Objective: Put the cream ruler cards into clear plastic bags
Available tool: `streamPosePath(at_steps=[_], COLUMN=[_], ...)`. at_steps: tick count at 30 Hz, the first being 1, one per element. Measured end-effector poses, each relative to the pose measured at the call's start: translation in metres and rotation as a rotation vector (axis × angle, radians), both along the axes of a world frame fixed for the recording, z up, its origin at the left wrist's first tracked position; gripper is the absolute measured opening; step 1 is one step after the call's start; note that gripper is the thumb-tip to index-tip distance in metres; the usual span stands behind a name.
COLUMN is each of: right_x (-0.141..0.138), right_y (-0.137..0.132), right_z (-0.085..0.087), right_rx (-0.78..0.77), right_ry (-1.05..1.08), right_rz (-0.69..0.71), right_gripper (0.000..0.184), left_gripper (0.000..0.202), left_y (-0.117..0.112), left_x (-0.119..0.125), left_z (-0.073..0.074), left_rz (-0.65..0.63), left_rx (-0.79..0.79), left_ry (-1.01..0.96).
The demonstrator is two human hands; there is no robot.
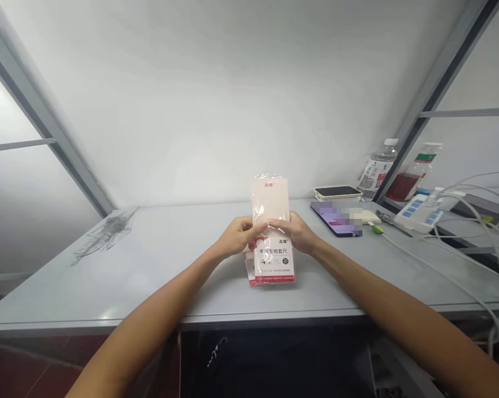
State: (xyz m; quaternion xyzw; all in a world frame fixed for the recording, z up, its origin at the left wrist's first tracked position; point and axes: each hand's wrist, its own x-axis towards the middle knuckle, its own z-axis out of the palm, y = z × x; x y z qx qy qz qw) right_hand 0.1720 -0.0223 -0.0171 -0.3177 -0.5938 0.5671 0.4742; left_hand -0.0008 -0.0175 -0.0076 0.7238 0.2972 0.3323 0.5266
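Near desk's front edge (pixel 274 317) — packets (pixel 271 202) between fingers (pixel 256 230), lit phone (pixel 331 221) apart.

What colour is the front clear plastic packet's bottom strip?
The bottom strip is red, clearest in head view.

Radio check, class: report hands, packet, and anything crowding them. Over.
Left hand and right hand: gripping clear packet, one at each side. Behind it, apparently another packet. Lit phone right of right hand, not touching.

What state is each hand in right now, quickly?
Left hand: closed, holding the front red-and-white packet by its left side.
Right hand: closed, holding the same packet by its right side.
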Motion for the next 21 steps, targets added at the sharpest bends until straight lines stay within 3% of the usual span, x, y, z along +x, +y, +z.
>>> streamPosePath(at_steps=[5, 15, 18, 21], right_x=[-0.002, -0.004, -0.003, -0.002], right_y=[0.001, 0.0, 0.002, 0.008], right_z=[-0.003, -0.002, -0.002, -0.006], right_rx=[-0.009, -0.067, -0.039, -0.025], right_ry=[-0.006, 0.139, 0.105, -0.059], right_rz=[-0.011, 0.028, 0.016, -0.059], right_gripper=[0.037, 0.022, 0.024, 0.03], left_gripper=[0.04, 0.038, 0.038, 0.042], left_y=[0.003, 0.004, 0.007, 0.012], left_x=[0.001, 0.004, 0.003, -0.005], left_z=[-0.005, -0.013, -0.011, -0.005], left_rz=[0.052, 0.169, 0.184, 0.22], left_rx=[0.021, -0.007, 0.012, 0.034], left_ry=[-0.031, -0.125, -0.073, 0.151])
